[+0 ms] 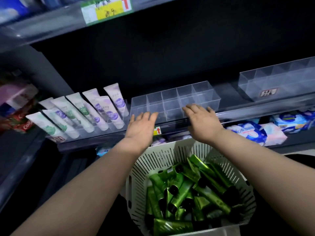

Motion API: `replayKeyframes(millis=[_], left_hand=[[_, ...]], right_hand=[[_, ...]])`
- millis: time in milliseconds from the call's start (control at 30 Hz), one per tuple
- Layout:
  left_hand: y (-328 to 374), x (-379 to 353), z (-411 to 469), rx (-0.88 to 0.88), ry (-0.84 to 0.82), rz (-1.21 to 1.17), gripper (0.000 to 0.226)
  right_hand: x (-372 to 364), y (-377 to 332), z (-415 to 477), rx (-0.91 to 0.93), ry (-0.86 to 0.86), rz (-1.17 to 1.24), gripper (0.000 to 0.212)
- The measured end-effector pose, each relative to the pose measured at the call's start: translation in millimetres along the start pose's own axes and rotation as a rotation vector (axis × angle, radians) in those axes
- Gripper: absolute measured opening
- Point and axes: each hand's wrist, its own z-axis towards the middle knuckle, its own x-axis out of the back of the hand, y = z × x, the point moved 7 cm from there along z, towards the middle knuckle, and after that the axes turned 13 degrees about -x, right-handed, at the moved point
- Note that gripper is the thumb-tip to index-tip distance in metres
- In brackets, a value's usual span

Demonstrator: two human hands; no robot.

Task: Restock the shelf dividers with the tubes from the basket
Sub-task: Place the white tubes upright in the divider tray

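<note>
Shiny green plastic tubes with black caps (183,189) lie heaped in a pale slotted plastic basket (162,157) at 6 o'clock. Toward 12 o'clock from it, the left hand (141,128) and right hand (202,120) are spread flat with straight fingers. They hold nothing, at the front edge of a clear acrylic divider box (172,100) whose compartments stand bare. White tubes with purple and green prints (95,109) lean at the box's 9 o'clock.

The single head-worn camera looks forward and down from close above the basket (153,160), facing the near clear shelf dividers (172,101).
</note>
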Motion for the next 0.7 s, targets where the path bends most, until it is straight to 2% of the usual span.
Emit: replayKeyframes(millis=[133, 533, 700], left_hand=[[-21.2, -5.5, -15.7, 0.013, 0.026, -0.004, 0.090], [-20.1, -14.2, -13.8, 0.046, 0.075, -0.081, 0.098], [-13.6, -13.0, -12.3, 0.069, 0.071, -0.119, 0.080]], right_hand=[[-2.1, -20.8, -2.5, 0.078, 0.025, 0.011, 0.070], [4.0, -18.1, 0.3, 0.079, 0.067, 0.023, 0.067], [1.7, -18.0, 0.5, 0.090, 0.065, 0.013, 0.067]])
